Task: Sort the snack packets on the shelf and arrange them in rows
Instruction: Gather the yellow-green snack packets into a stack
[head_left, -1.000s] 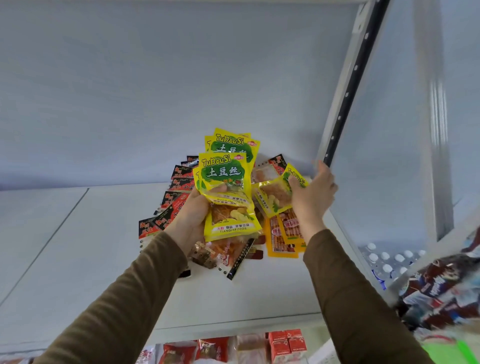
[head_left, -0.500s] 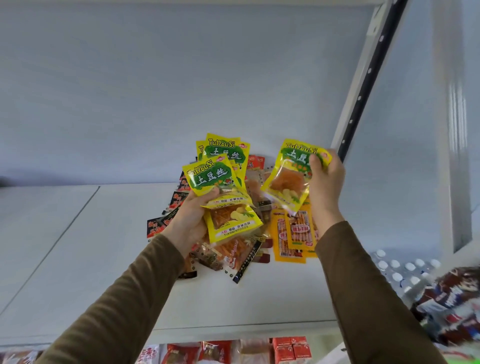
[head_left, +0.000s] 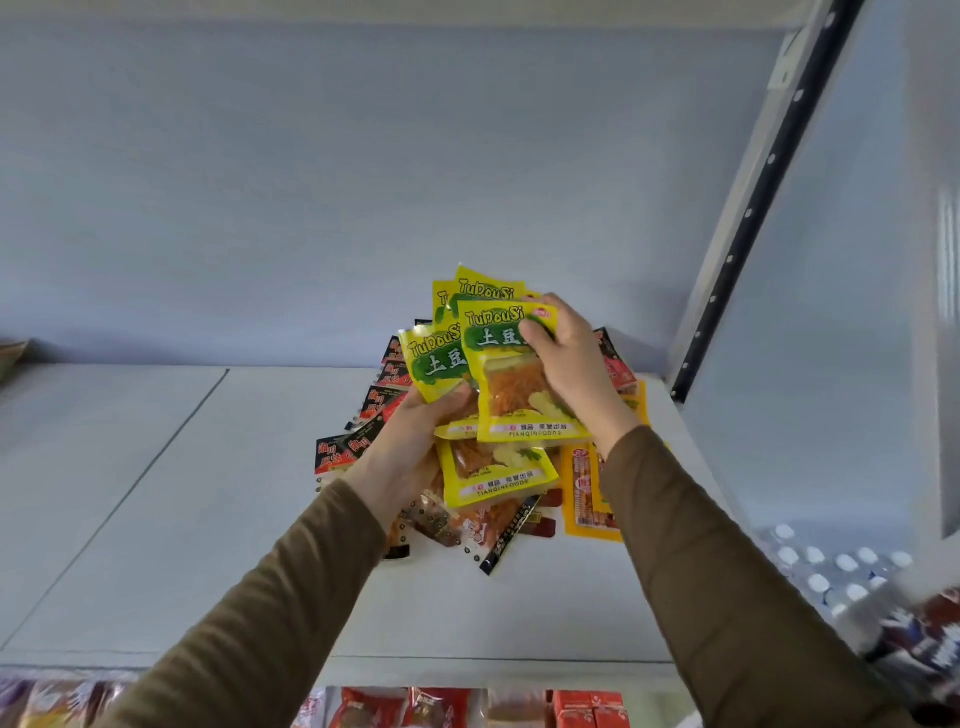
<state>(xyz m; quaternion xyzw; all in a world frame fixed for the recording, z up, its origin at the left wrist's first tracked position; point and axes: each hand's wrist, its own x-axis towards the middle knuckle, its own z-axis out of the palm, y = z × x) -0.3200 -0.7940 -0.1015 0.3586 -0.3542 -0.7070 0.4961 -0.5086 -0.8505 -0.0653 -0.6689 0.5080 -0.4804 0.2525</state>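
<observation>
At the left of the frame, the white shelf (head_left: 156, 493) is bare, so room is left there for the rows. Near the middle, black and red packets (head_left: 343, 452) are lying in the mixed pile. A fan of yellow packets (head_left: 493, 475) is gripped from below by the left hand (head_left: 410, 447), probably so that one kind is gathered together. One more yellow packet (head_left: 511, 384) is pinched at its top by the right hand (head_left: 566, 358) and laid against this fan. Orange packets (head_left: 584, 499) are waiting unsorted at the lower right of the pile.
</observation>
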